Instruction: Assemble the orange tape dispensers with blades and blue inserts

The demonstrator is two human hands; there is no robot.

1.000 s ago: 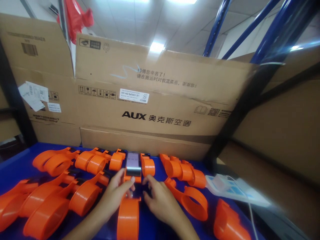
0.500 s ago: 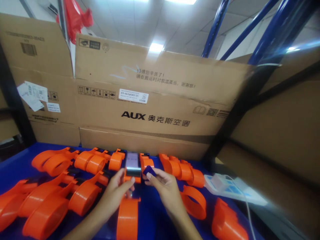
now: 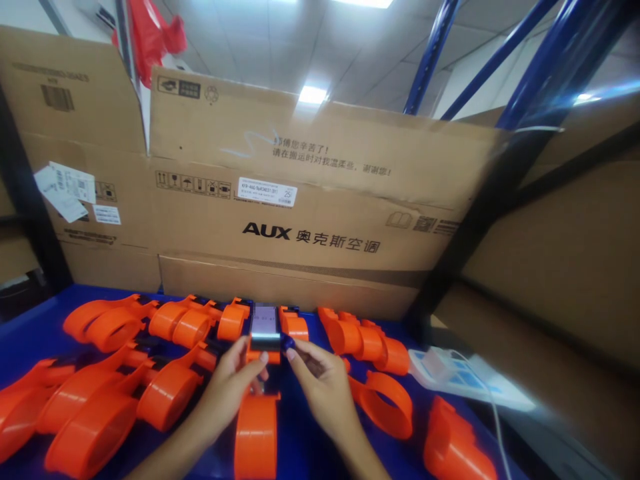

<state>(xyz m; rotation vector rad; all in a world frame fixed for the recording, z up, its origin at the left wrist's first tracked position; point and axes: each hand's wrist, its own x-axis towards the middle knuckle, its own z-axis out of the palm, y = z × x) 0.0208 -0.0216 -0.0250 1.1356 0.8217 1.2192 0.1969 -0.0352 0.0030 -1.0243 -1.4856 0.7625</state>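
Note:
My left hand (image 3: 236,368) is closed around the head of an orange tape dispenser (image 3: 256,433), just below its shiny dark roller (image 3: 266,342). The dispenser's round hub hangs toward me, over the blue table. Between thumb and fingers of my right hand (image 3: 323,381) is a small dark blue piece (image 3: 287,343), partly hidden by the fingertips. That piece is at the right end of the roller; whether it touches cannot be made out. Directly behind the roller stands a phone (image 3: 265,318) with a lit screen.
Several more orange tape dispensers (image 3: 93,413) lie in rows on the left, with others (image 3: 387,403) at the right. A white power strip (image 3: 450,370) with a cable is at the right edge. A cardboard sheet (image 3: 310,267) walls off the back, beside dark rack posts (image 3: 465,220).
My right hand has shifted slightly left, bringing the blue piece to the roller's right end and turning it. My left hand and the dispenser stay almost in place.

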